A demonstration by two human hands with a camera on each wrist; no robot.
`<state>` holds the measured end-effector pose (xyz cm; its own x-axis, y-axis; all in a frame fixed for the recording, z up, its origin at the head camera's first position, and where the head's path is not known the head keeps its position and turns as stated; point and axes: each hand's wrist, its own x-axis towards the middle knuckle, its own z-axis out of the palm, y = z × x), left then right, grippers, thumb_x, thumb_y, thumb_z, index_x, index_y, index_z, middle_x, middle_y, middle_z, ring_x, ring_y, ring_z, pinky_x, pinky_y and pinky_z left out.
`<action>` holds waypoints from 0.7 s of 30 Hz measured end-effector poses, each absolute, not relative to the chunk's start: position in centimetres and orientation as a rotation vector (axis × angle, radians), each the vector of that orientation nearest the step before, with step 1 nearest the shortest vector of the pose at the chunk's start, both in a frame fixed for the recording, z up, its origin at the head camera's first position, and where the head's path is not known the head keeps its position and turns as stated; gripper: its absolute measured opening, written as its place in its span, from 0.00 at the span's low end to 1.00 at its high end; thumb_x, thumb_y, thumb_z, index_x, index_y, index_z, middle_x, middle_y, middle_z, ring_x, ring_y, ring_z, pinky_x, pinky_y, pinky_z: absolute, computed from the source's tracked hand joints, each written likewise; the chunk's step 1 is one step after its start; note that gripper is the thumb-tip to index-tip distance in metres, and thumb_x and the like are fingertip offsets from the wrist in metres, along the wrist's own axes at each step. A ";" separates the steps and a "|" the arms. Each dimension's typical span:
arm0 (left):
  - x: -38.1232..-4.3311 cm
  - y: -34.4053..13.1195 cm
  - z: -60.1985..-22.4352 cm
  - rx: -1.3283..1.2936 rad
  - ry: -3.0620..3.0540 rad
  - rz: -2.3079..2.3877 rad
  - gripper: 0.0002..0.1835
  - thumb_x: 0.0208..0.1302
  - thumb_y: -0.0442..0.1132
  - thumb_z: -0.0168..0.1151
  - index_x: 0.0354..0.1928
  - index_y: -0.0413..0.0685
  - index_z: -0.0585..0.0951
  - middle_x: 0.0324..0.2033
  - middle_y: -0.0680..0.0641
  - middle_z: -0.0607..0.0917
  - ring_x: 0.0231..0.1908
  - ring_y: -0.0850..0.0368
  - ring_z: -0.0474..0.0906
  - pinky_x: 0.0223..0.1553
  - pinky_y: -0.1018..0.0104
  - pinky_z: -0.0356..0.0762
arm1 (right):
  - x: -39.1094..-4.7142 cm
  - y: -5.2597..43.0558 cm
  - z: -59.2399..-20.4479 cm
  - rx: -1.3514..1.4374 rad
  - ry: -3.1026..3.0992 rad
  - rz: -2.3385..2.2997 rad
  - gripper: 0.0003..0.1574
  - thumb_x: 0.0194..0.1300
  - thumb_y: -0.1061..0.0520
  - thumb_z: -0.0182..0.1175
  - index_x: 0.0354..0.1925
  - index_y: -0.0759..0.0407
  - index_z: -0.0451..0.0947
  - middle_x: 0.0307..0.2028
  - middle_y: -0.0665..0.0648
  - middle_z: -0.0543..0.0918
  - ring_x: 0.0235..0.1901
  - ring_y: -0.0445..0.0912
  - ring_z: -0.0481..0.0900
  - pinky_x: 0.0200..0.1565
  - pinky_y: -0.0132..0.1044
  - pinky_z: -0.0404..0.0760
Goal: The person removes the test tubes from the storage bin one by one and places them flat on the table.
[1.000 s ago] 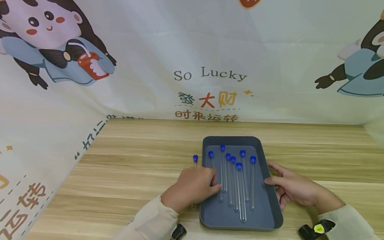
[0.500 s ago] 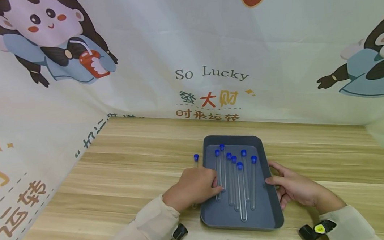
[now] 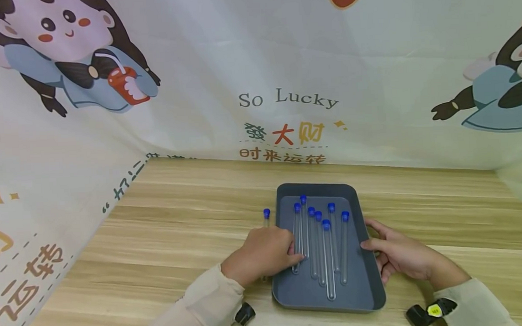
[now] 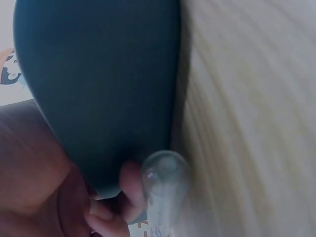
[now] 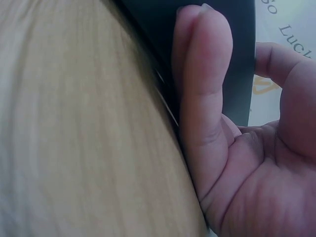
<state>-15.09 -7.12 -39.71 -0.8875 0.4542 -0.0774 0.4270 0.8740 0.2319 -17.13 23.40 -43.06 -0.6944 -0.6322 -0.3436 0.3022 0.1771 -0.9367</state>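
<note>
A dark grey tray (image 3: 330, 304) lies on the table, holding several clear test tubes (image 3: 344, 252) with blue caps. My left hand (image 3: 265, 249) grips its left wall, with the thumb inside by the leftmost tubes and the curled fingers (image 4: 131, 190) against the outer wall. Left of the tray, one more capped test tube (image 3: 266, 214) lies partly hidden under that hand; its rounded end (image 4: 165, 173) shows beside my fingers in the left wrist view. My right hand (image 3: 400, 254) holds the right wall, thumb on the rim and fingers (image 5: 202, 98) along the outside.
The wooden tabletop (image 3: 179, 211) extends around the tray. Behind it and at the sides hangs a printed white cloth (image 3: 194, 63). A black wrist device (image 3: 244, 314) sits at my left cuff, another device (image 3: 430, 312) at the right.
The leftmost test tube in the tray has shifted right, now close beside its neighbour. Both hands keep almost the same place on the tray.
</note>
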 end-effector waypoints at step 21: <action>-15.0 -7.1 -39.6 0.684 2.906 0.300 0.28 0.63 0.58 0.66 0.11 0.57 0.69 0.10 0.59 0.68 0.15 0.64 0.66 0.18 0.67 0.64 | -17.1 23.4 -42.9 -0.333 1.693 -1.613 0.53 0.76 0.56 0.47 0.77 0.55 0.19 0.25 0.51 0.87 0.21 0.40 0.84 0.26 0.35 0.84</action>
